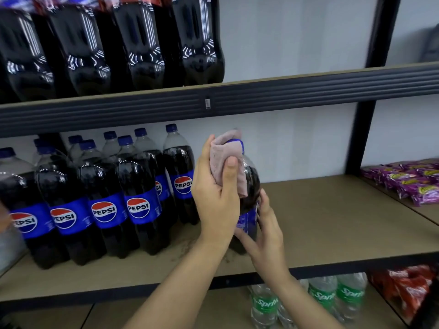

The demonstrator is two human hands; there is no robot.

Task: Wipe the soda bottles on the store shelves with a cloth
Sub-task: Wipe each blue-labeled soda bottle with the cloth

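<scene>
Pepsi bottle point(250, 186) w/ cloth point(228, 160) near shelf point(332, 224) front edge, open room rt.

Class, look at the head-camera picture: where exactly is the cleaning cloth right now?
The pink cloth is at centre frame, pressed by the left hand over the neck of the Pepsi bottle on the middle shelf.

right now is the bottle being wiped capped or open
Capped: its blue cap shows beside the cloth that the left hand presses on the bottle.
</scene>
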